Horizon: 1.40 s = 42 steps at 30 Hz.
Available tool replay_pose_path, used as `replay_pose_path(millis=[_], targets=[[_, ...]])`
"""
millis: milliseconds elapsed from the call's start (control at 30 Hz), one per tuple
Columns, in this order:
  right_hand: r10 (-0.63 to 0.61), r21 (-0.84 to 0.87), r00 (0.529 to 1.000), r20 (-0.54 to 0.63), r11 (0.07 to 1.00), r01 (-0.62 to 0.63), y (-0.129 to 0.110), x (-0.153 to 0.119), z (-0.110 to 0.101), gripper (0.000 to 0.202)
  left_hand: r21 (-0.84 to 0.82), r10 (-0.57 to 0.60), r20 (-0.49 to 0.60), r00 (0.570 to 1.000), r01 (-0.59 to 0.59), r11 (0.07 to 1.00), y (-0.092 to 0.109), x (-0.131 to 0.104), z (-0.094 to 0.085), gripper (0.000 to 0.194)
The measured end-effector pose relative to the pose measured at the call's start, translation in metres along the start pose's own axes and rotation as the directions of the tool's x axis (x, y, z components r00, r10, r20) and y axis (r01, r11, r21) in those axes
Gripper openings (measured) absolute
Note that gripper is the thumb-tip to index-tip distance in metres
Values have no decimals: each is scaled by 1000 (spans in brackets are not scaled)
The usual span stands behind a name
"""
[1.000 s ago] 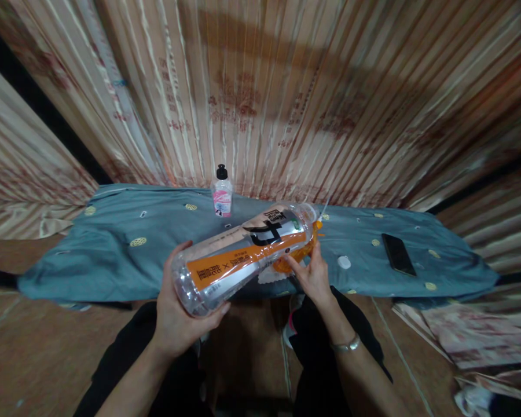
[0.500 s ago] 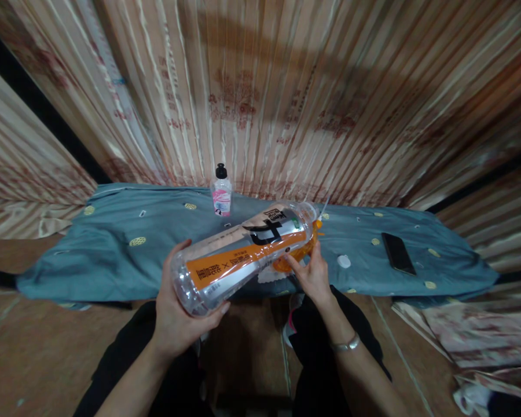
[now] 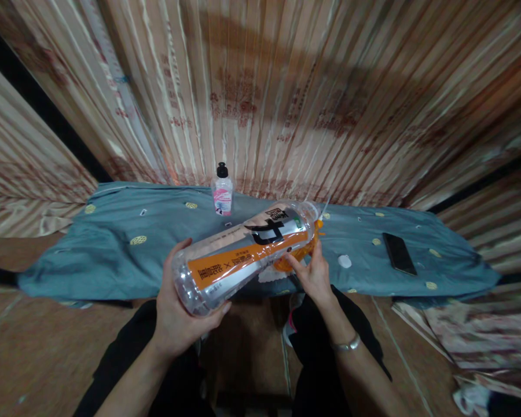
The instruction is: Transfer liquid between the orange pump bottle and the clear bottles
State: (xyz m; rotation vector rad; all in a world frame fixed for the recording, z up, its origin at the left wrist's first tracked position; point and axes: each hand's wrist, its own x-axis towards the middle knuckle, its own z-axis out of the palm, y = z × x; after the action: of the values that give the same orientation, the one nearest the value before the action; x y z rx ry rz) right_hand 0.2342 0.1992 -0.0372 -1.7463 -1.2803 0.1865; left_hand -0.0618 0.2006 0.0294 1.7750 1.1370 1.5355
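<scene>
The left hand grips the clear bottle near its base, seemingly keeping it tilted, while the right hand grasps the orange item near its neck.

The big clear bottle had a wrapper with one large black sign, a bit like 力, but its shape was not sure. On the wrapper's orange strip, a × stood between two bunches of black Chinese letters, too fuzzy to read. The small bottle had a pink label with tiny writing, and the curtain had blurry red-brown letters.
</scene>
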Motion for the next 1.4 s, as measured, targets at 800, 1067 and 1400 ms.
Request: replay_pose_path(millis=[800, 1067, 1400], targets=[[-10, -4, 1000, 2, 1000, 10, 0, 1, -2, 86, 31, 86, 34, 996, -87, 996, 2, 2, -3, 95], [-12, 18, 1000, 9, 1000, 12, 0, 1, -2, 86, -12, 63, 17, 998, -63, 998, -2, 0, -1, 98], [-18, 16, 1000, 0, 1000, 18, 1, 0, -1, 84, -24, 77, 33, 997, -76, 997, 1, 2, -2, 98]])
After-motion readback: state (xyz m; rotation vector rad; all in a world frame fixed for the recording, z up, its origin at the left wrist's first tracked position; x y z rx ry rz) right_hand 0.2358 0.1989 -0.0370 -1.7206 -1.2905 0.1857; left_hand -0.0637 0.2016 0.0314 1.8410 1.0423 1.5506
